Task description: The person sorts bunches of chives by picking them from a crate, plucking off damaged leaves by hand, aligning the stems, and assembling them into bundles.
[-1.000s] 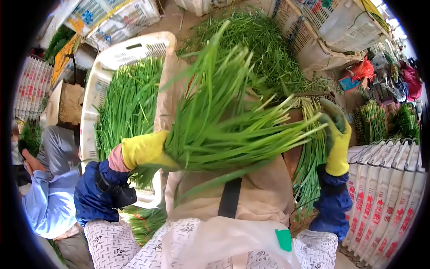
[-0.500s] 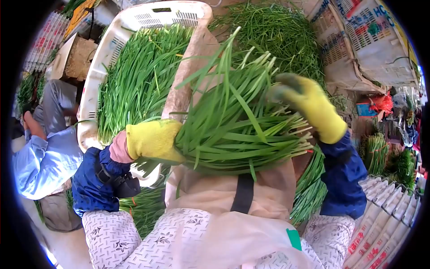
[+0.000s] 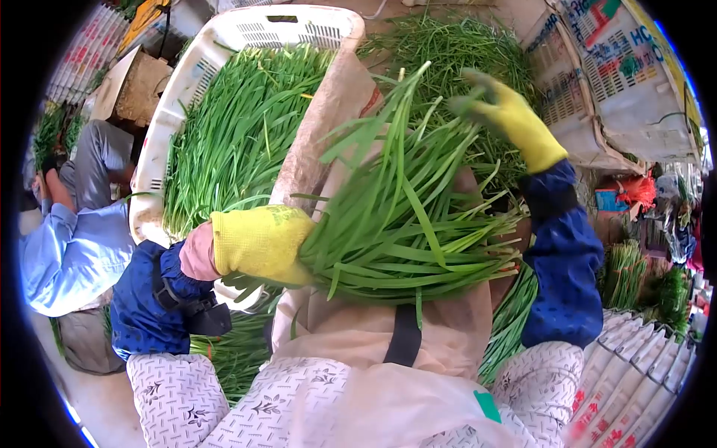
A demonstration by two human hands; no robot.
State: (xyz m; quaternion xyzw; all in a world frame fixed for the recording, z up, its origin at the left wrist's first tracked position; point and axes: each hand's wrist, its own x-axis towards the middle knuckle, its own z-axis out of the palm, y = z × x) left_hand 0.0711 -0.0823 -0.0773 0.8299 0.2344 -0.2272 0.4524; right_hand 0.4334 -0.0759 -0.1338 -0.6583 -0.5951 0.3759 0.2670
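Observation:
My left hand, in a yellow glove, is closed around the leafy end of a big bunch of garlic chives. The bunch fans out to the right above my lap, with pale cut stem ends on its right side. My right hand, also gloved in yellow with darker fingertips, is raised at the upper right of the bunch. Its thumb and fingers look apart beside the upper stems, though slightly blurred. Whether a thin leaf touches the fingertips I cannot tell.
A white plastic crate full of chives stands ahead on the left. Loose greens lie in a heap beyond the bunch. White crates stand at upper right. Another person's blue sleeve is at far left. Stacked printed bags lie lower right.
My right hand has moved up and slightly left, away from the stem ends at the side. The bunch has fanned wider, and my left hand still grips it.

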